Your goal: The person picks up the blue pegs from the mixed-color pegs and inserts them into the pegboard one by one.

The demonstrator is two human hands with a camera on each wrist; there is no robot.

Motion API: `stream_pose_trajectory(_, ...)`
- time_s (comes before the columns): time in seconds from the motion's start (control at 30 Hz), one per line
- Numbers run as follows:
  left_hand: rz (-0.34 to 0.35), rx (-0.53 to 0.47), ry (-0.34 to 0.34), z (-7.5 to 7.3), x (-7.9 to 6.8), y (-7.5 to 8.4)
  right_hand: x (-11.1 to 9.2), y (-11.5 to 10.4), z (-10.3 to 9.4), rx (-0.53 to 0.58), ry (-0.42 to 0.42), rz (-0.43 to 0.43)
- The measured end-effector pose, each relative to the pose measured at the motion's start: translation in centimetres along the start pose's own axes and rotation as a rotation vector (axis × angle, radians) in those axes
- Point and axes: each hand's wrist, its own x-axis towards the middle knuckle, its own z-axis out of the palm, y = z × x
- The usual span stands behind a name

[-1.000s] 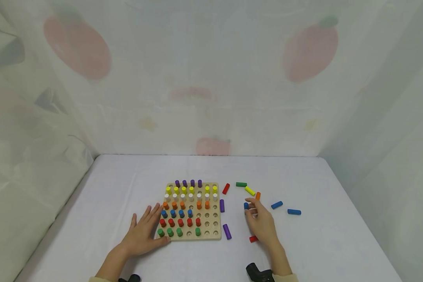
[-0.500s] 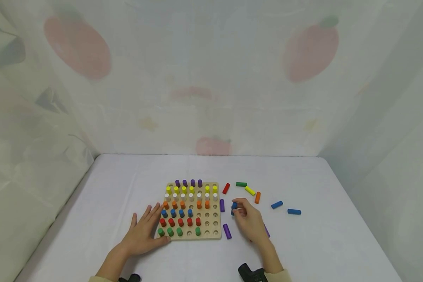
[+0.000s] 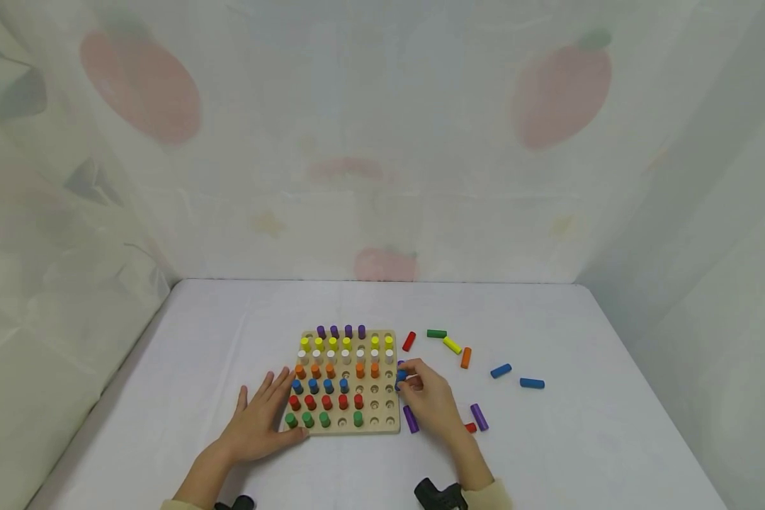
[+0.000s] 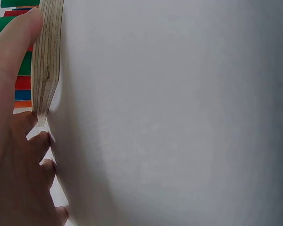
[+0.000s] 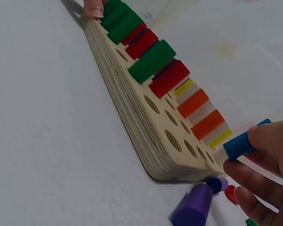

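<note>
A wooden pegboard [image 3: 382, 423] lies on the table, with coloured pegs standing in rows and several holes bare on its right side. My left hand [image 3: 255, 427] rests at the board's left edge, fingers spread; in the left wrist view its thumb [image 4: 34, 23] touches the board's near corner. With my right hand [image 3: 432, 401] I pinch a blue peg [image 5: 245, 143] between thumb and fingers. That peg is at the board's right edge, above the surface and apart from the holes in the right wrist view. A purple peg [image 5: 194, 207] lies beside the board below it.
Loose pegs lie right of the board: a red peg [image 3: 409, 341], a green peg [image 3: 436, 333], a yellow peg [image 3: 452, 345], an orange peg [image 3: 466, 358], blue pegs [image 3: 532, 383] and a purple peg [image 3: 479, 417]. A patterned curtain [image 3: 382, 177] stands behind the table.
My right hand has moved left with the blue peg, from among the loose pegs to the board's right edge. The left hand has stayed where it was.
</note>
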Motion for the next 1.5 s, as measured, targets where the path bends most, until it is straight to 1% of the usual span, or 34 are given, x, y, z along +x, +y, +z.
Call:
stream_pose_trajectory(0.13,-0.002,0.004,-0.002,0.0,0.0,0.0,0.1,-0.2,0.6,-0.009,-0.019,-0.061)
stream_pose_trajectory(0.3,-0.002,0.001,-0.002,-0.1,0.0,0.1,0.2,-0.6,1.4,-0.01,-0.035,-0.104)
stream_pose_trajectory(0.47,-0.004,0.003,-0.005,-0.1,-0.1,0.1,0.4,-0.8,2.1,-0.003,-0.055,-0.123)
stream_pose_trajectory(0.67,-0.008,-0.003,-0.009,-0.1,-0.1,0.2,0.6,-1.4,2.7,0.001,-0.092,-0.115)
stream_pose_trajectory(0.8,-0.004,-0.004,-0.005,-0.1,-0.1,0.1,0.8,-1.7,3.1,-0.016,-0.11,-0.114)
stream_pose_trajectory(0.87,-0.003,-0.003,-0.004,-0.1,-0.1,0.1,1.0,-1.7,3.3,-0.028,-0.113,-0.127)
stream_pose_trajectory(1.03,-0.001,0.0,-0.001,0.0,-0.1,0.0,1.3,-1.8,3.7,-0.053,-0.11,-0.169)
stream_pose_trajectory(1.27,-0.002,-0.008,0.0,-0.1,-0.1,0.1,1.5,-1.8,4.1,-0.116,-0.092,-0.223)
stream_pose_trajectory(1.37,-0.001,-0.006,0.001,-0.1,-0.1,0.2,1.7,-1.8,4.2,-0.12,-0.092,-0.229)
stream_pose_trajectory(1.5,0.002,-0.003,0.003,-0.1,-0.1,0.1,1.8,-1.8,4.4,-0.134,-0.098,-0.215)
